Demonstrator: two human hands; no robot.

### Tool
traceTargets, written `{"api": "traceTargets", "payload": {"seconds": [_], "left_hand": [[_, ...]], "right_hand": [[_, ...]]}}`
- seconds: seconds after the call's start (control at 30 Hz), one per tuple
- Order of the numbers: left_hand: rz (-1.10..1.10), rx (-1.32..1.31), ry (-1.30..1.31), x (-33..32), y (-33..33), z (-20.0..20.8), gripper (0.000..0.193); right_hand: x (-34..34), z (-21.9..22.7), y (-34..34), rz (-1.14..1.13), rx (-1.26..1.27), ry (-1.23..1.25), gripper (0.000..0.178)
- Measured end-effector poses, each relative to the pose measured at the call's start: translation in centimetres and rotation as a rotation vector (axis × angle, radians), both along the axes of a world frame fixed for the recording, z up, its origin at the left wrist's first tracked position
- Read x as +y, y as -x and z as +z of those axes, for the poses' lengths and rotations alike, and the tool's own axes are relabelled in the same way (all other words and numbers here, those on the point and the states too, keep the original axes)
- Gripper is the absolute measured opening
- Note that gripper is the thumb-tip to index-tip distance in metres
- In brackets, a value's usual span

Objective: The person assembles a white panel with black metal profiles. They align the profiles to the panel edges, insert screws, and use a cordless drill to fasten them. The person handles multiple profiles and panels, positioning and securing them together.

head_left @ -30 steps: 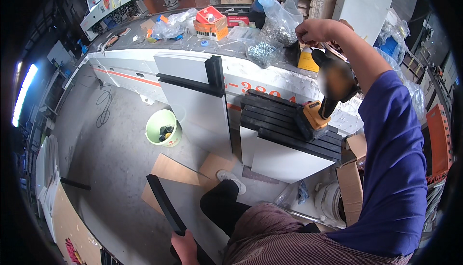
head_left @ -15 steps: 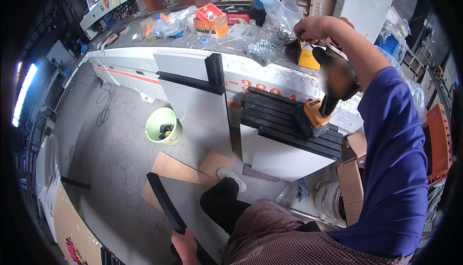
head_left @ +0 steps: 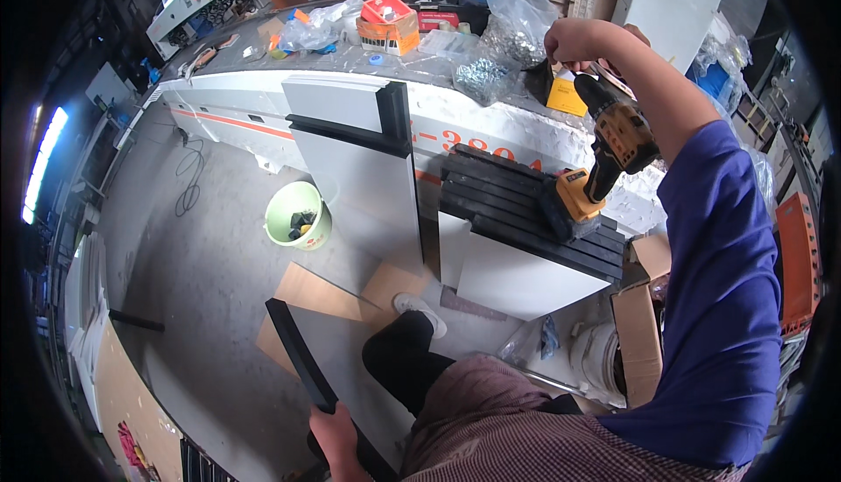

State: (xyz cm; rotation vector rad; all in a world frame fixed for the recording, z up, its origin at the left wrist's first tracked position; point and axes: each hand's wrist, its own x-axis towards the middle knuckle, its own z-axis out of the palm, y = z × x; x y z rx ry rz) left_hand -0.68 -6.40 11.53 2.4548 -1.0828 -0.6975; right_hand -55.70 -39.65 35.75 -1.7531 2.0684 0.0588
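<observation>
Up at the bench, my right hand (head_left: 574, 41) is closed over something small beside the bags of screws (head_left: 486, 70); the fingers are curled tight, but what they pinch is hidden from me. A second ago that hand sat a little further right, so it has crept toward the bags, which I read as picking hardware. Below the bench edge, the yellow-and-black cordless drill (head_left: 604, 166) stands on its battery on the stack of black strips (head_left: 526, 210), just under my forearm, untouched by either hand. My left hand (head_left: 337, 434), far below the bench near the frame's bottom edge, grips the lower end of a long black strip (head_left: 298, 359) running up over a white panel (head_left: 350, 355); it has not shifted. Left of the bench front, a green bucket (head_left: 298, 215) sits on the floor. The hand's wrist is cut off by the frame.
</observation>
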Motion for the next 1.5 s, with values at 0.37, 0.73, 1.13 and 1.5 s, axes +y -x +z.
{"api": "traceTargets", "payload": {"seconds": [0.37, 0.73, 1.13, 1.5], "left_hand": [[-0.041, 0.012, 0.081, 0.3, 0.0, -0.6, 0.033], [-0.037, 0.154, 0.151, 0.5, -0.1, -0.2, 0.030], [-0.039, 0.001, 0.060, 0.0, -1.4, -0.5, 0.033], [-0.061, 0.039, 0.035, 0.2, -2.7, -0.2, 0.039]], "right_hand": [[2.8, -0.5, 1.2, 0.050, -0.024, 0.226, 0.024], [10.5, -5.1, 9.3, 0.005, -0.424, 0.788, 0.037], [23.6, -20.2, 6.2, -0.178, -0.788, 0.817, 0.062], [19.9, -23.3, 6.5, -0.122, -0.440, 0.887, 0.057]]}}
